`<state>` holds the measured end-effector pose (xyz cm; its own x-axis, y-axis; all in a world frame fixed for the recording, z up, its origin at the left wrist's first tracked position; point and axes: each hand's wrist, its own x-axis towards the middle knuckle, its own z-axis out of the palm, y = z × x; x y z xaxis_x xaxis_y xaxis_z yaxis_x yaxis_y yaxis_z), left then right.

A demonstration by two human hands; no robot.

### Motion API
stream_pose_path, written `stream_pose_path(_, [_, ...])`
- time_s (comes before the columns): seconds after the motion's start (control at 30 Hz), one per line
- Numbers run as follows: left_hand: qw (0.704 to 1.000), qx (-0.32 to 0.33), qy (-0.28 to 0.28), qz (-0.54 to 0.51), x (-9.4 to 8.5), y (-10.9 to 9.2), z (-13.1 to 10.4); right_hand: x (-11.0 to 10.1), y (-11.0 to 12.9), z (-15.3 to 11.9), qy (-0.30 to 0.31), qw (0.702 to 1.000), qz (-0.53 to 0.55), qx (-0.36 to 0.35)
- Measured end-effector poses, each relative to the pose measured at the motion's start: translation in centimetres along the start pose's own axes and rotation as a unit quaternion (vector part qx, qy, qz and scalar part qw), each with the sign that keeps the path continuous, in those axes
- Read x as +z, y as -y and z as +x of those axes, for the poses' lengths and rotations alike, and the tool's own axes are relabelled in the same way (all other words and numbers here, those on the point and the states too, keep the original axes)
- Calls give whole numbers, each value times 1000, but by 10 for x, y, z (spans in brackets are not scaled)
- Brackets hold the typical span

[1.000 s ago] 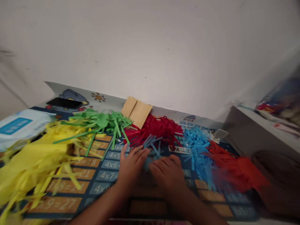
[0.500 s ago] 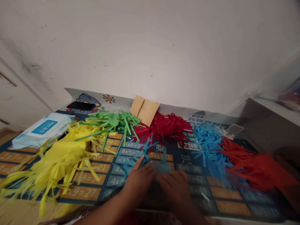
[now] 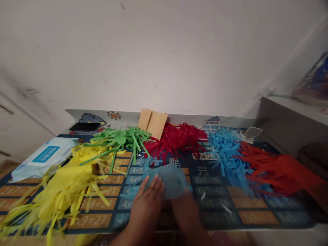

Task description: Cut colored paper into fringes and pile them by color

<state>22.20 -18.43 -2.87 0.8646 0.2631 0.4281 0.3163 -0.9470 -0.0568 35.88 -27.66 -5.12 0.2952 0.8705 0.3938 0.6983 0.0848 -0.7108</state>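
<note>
1. Pale-blue soft packet with white-and-blue label [image 3: 46, 155], flat on dark-blue mat printed with orange and blue sums [image 3: 210, 180].
2. Yellow paper-like fringed bundle [image 3: 66, 179], just beside packet, strips trailing toward near edge.
3. Black flat rectangular slab [image 3: 85, 126], at far edge.
4. Green heap of thin paper-like strips [image 3: 121, 136], partly over yellow bundle.
5. Left hand [image 3: 147, 205], palm down, fingers extended and slightly parted, on left part of pale-blue paper-like fringed sheet [image 3: 173, 177].
6. Tan flat rectangular piece with dark line [image 3: 153, 123], tilted between green and red heaps.
7. Pale-blue sheet: mid-mat, fringe outward, between both hands.
8. Red heap of paper-like strips [image 3: 179, 136], beyond sheet.
9. Right hand [image 3: 186, 208], blurred, at sheet's lower right; fingers hidden, pinching or not impossible to tell.
10. Bright-blue heap of paper-like strips [image 3: 224, 148].
11. White rounded loop [image 3: 253, 132], behind orange-red bundle.
12. Orange-red paper-like fringed bundle [image 3: 282, 171], overlapping bright-blue heap.
</note>
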Motion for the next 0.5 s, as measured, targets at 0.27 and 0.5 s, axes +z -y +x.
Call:
stream_pose_path(0.27, [990, 60, 119, -46, 59, -38, 5, -158, -68, -41, -269, 945, -104, 152])
stream_pose_path(0.5, [984, 34, 153, -84, 54, -31, -1, -53, -16, -45, 131, 976, -171, -16])
